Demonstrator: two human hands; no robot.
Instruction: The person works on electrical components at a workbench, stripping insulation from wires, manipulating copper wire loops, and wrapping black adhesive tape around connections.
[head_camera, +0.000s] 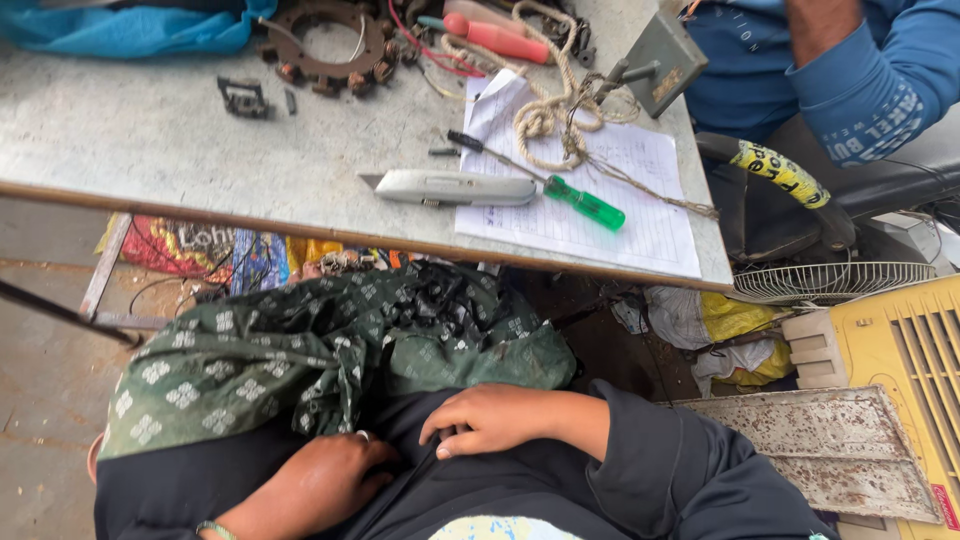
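Both hands grip dark garment | folds apparently left-right

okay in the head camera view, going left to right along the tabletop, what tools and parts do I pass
Small black bracket → round stator ring with coils → grey utility knife → green-handled screwdriver → grey metal box with a handle.
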